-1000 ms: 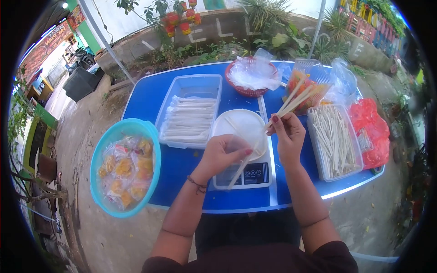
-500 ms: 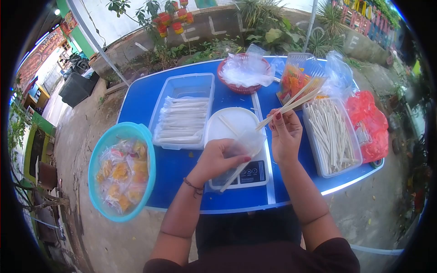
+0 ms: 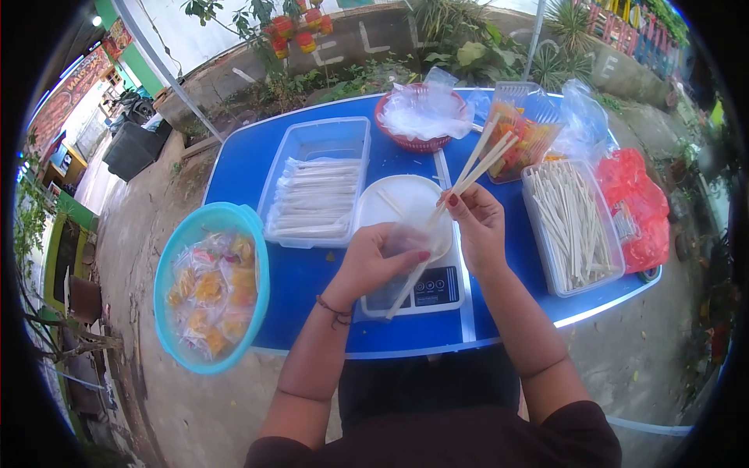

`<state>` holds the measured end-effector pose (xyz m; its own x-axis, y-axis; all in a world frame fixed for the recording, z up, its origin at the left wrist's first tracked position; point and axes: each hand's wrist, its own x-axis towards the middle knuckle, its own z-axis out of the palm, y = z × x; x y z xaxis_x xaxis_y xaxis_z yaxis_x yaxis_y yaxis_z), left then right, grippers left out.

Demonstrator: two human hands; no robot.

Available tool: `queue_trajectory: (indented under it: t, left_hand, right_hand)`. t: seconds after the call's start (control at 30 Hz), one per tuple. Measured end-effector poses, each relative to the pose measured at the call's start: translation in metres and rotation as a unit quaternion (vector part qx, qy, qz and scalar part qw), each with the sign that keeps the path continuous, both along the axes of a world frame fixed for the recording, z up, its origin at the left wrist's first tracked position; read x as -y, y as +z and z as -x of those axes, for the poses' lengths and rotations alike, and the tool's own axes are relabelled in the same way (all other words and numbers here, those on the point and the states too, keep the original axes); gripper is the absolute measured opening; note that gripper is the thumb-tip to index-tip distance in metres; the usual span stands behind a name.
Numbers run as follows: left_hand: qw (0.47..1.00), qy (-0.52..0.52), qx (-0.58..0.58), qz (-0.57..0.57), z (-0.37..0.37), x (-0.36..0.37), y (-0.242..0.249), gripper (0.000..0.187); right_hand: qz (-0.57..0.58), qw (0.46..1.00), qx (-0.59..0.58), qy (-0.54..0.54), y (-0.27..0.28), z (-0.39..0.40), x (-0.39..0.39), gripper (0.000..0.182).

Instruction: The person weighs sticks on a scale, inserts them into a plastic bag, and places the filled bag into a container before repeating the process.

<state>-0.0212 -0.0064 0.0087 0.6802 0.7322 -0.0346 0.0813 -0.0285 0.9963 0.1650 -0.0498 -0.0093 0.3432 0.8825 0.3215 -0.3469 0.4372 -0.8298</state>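
My left hand (image 3: 382, 261) is closed on a clear plastic sleeve (image 3: 407, 243) over the white scale (image 3: 441, 300). A pale stick runs down through the sleeve and out below the thumb. Between the fingertips of my right hand (image 3: 477, 222) is a small bunch of pale sticks (image 3: 488, 160), fanned out at the top, their lower ends at the mouth of the sleeve. A few loose sticks lie on the scale's round plate (image 3: 374, 204). To the right, a clear tub (image 3: 573, 226) is full of similar sticks.
A box of wrapped sticks (image 3: 316, 204) stands at the back left, beside a turquoise basin (image 3: 164, 292) of bagged yellow food. At the back are a red basket (image 3: 425, 144) of plastic bags and a container of orange packets (image 3: 519, 140). A red bag (image 3: 636, 210) lies far right.
The sticks in my right hand have turned more upright, and that hand has moved slightly left. My left hand keeps its hold on the sleeve. The whole view has shifted a little.
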Motion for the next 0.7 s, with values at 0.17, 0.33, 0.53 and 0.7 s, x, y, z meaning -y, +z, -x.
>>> queue_trajectory:
  t: [0.17,0.33,0.53,0.7]
  left_hand:
    - [0.999,-0.008,0.036,-0.007,0.002,-0.003,-0.003,0.034]
    - [1.0,0.007,0.023,0.012,0.001,-0.003,-0.003,0.029]
    - [1.0,0.0,0.001,0.007,0.0,-0.002,-0.003,0.025]
    - [1.0,0.006,-0.003,0.006,-0.001,-0.003,-0.007,0.024]
  right_hand:
    - [0.02,0.999,0.027,0.038,-0.002,-0.002,-0.001,0.013]
    - [0.031,0.997,0.044,0.058,-0.002,-0.001,-0.001,0.016]
    - [0.058,0.997,0.04,0.004,0.013,0.004,0.002,0.034]
    - [0.065,0.994,0.084,0.026,0.008,-0.001,0.001,0.033]
